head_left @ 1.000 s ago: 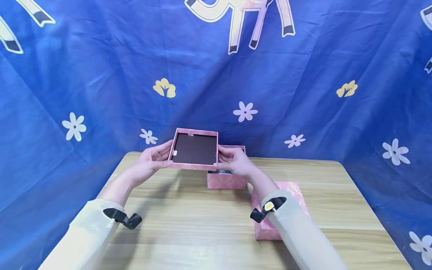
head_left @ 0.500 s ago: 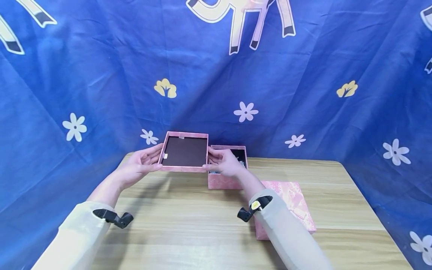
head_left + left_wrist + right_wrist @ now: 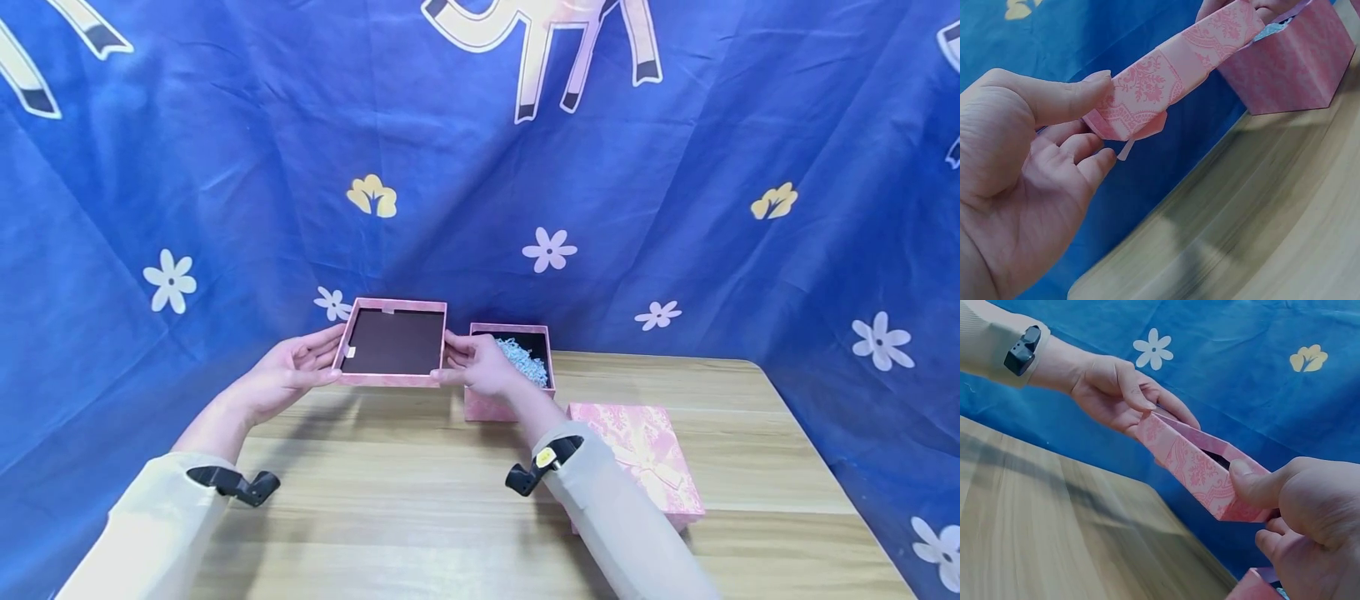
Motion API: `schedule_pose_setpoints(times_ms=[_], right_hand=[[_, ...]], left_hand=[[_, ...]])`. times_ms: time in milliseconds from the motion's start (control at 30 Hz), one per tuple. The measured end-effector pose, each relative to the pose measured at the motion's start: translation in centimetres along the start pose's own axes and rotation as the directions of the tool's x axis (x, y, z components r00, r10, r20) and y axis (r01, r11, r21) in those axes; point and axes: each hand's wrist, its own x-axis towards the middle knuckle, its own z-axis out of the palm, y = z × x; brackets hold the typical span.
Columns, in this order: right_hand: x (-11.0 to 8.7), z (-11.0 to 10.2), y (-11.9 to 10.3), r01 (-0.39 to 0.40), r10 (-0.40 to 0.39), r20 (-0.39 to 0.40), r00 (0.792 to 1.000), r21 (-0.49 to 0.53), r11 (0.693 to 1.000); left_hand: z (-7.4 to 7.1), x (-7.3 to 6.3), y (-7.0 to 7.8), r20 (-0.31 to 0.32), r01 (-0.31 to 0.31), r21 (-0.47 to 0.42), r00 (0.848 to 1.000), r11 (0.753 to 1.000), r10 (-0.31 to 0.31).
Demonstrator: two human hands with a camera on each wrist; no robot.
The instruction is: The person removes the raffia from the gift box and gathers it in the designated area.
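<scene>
Partly behind right hand [image 3: 483,367], lidless box [image 3: 486,407].

The desk [image 3: 420,508] shows pale wood grain (its far corners are rounded) and carries an open pink box [image 3: 487,407] near the back edge and, further right, a patterned pink box [image 3: 647,435] topped with a bow [image 3: 657,470].

Open gift box [image 3: 487,408] sits on surface [image 3: 405,508], nr back edge, w/ shredded paper [image 3: 527,363] in it. Backdrop cloth [image 3: 450,150] behind box. Upturned lid [image 3: 396,342] is above surface, L of box & apart from it; ribbon [image 3: 1150,127] on lid's underside. Left grip [image 3: 288,367] on lid side away from box; right grip [image 3: 483,364] on side nearest box, i.e. btwn the two, hiding part of box in head view. Second gift box [image 3: 633,429] on surface, R & in front of open box, partly behind R sleeve [image 3: 611,500].
</scene>
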Motion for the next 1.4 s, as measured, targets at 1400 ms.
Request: schedule_pose_setpoints(times_ms=[1400], right_hand=[[0.0, 6.6, 4.8, -0.071, 0.077, -0.071, 0.994, 0.079, 0.994]], left_hand=[[-3.6, -3.6, -5.3, 0.089, 0.014, -0.122, 0.996, 0.992, -0.003]])
